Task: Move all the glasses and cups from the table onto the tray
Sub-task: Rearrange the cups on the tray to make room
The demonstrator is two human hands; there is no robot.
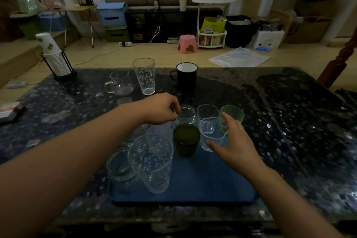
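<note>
The left hand (164, 109) pinches the rim of a clear jar (186, 115) at the far edge of the blue tray (202, 179). The right hand (234, 141) is released, fingers spread, touching a small glass (209, 133). The cups stand packed tight, so a bump could tip one. A tall glass (144, 76), a black mug (186, 77) and a glass cup (120, 84) wait on the far surface (270, 102).

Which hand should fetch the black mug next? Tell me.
Left, probably. The left hand is nearer the black mug, pinching only a glass rim. The right hand sits lower, around another glass.

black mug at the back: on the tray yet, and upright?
Not on the tray. The black mug stands upright on the dark table, beyond the blue tray, its white inside showing through the open top.
</note>
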